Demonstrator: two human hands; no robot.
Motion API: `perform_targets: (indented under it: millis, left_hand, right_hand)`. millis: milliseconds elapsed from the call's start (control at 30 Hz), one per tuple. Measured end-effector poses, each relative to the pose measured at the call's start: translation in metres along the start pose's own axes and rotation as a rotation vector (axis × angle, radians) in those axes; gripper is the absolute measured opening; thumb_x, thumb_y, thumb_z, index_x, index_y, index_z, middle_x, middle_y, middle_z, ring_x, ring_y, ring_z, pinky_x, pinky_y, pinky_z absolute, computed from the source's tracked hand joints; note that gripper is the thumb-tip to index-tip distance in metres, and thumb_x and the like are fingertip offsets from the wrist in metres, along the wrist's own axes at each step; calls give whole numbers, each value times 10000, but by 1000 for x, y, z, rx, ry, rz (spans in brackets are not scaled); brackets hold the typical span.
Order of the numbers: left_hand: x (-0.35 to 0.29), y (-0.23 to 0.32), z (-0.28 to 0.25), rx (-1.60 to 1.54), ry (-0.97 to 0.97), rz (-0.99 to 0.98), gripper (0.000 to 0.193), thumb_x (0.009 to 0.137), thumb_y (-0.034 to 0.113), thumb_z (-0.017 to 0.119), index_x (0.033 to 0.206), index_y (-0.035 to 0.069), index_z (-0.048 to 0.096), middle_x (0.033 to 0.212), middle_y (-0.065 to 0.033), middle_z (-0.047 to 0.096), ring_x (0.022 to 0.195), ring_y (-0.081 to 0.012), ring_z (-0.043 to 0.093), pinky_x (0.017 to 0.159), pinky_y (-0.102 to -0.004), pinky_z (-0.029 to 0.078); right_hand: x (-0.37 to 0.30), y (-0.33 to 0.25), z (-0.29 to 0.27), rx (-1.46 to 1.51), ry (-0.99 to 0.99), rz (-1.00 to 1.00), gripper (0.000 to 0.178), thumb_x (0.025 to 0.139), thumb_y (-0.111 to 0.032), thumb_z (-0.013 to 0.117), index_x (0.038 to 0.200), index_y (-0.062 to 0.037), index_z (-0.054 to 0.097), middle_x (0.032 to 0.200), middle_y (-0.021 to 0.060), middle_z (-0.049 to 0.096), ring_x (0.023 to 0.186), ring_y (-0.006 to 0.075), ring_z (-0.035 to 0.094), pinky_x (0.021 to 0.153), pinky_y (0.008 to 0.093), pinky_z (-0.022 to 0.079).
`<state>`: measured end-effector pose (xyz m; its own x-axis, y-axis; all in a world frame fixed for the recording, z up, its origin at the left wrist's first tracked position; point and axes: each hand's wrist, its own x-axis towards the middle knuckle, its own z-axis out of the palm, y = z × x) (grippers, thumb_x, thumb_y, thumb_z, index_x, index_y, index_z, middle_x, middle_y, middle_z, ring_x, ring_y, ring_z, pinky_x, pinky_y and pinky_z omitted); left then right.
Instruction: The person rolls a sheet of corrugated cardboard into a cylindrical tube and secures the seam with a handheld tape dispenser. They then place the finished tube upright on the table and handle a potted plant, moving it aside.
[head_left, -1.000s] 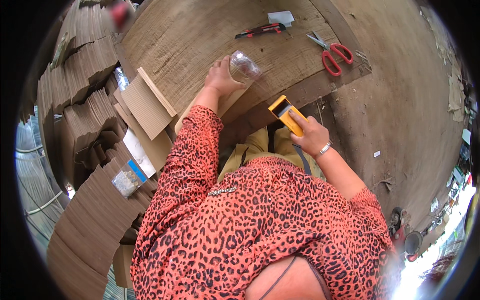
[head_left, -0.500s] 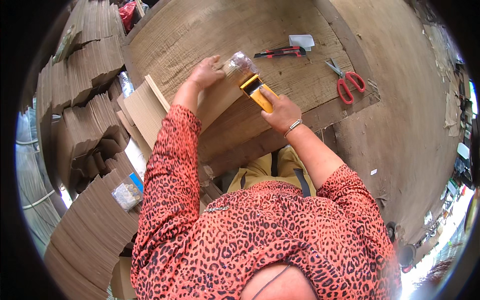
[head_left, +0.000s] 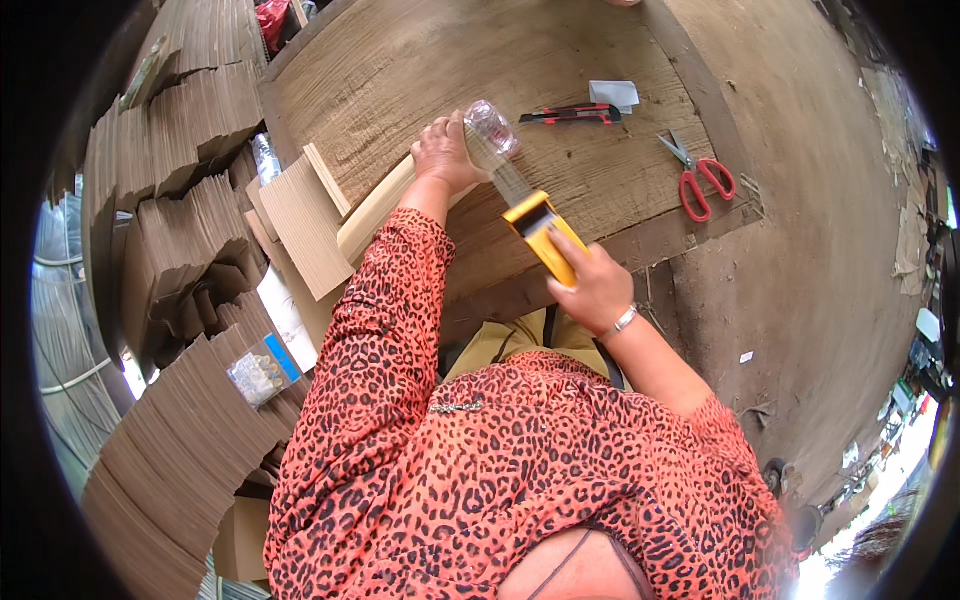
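My right hand (head_left: 595, 285) grips a yellow tape dispenser (head_left: 545, 238), its thumb along the top. A stretch of clear tape (head_left: 511, 182) runs from the dispenser up toward my left hand (head_left: 447, 152). That hand is closed over the far end of a long folded cardboard piece (head_left: 378, 208); its fingertips are partly hidden. Just right of my left hand is a shiny clear plastic roll (head_left: 493, 128), which looks like tape. Farther right lie a red and black utility knife (head_left: 572, 115) and red-handled scissors (head_left: 697, 177).
A folded white paper (head_left: 614, 96) rests by the knife on the wooden table (head_left: 400, 60). Flat cardboard sheets (head_left: 305, 225) lie at the table's left edge. Tall cardboard stacks (head_left: 180, 235) crowd the left, with a small clear bag (head_left: 258, 378) on one.
The dispenser has moved nearer to me and right, away from my left hand, and the tape stretch now shows. My left hand has shifted right and closed over the cardboard, which has turned.
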<state>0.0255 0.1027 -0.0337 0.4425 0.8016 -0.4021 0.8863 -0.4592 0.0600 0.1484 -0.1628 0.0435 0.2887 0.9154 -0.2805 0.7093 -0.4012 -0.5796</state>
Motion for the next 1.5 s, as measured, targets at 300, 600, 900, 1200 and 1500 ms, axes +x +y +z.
perform_targets:
  millis: [300, 600, 900, 1200, 1500]
  left_hand:
    - [38, -24, -15, -183, -176, 108, 1174, 511, 464, 872, 1476, 118, 300, 1453, -146, 403, 1364, -309, 363, 1097, -423, 341]
    - [55, -18, -46, -424, -473, 262, 1069, 536, 297, 868, 1426, 20, 346, 1312, -179, 543, 1245, -287, 502, 1061, -349, 382]
    - [-42, 74, 67, -908, -969, 381, 1001, 582, 311, 879, 1388, -30, 391, 1270, -162, 554, 1237, -254, 479, 1056, -332, 354]
    - [-80, 69, 39, -156, -205, 393, 1140, 579, 385, 846, 1486, 53, 239, 1489, -188, 315, 1384, -340, 313, 1133, -441, 287]
    - [-76, 95, 37, -34, -55, 100, 1178, 497, 448, 869, 1479, 175, 279, 1476, -104, 367, 1354, -295, 371, 1086, -411, 362]
  right_hand:
    - [86, 31, 43, -183, -243, 154, 592, 783, -343, 659, 1348, -393, 489, 955, 135, 616, 832, 328, 655, 726, 441, 537]
    - [116, 16, 37, -154, -226, 198, 561, 782, -341, 644, 1327, -375, 517, 966, 132, 620, 883, 321, 652, 755, 435, 535]
    - [-104, 88, 2, -66, 83, 111, 656, 656, -222, 738, 1290, -281, 579, 774, 92, 490, 686, 280, 578, 601, 389, 503]
    - [-47, 72, 32, 74, 204, 52, 635, 697, -267, 732, 1298, -322, 535, 824, 94, 522, 691, 294, 611, 589, 407, 516]
    - [-53, 43, -49, 60, 55, -1, 629, 731, -344, 708, 1333, -295, 535, 826, 108, 568, 696, 313, 625, 622, 412, 528]
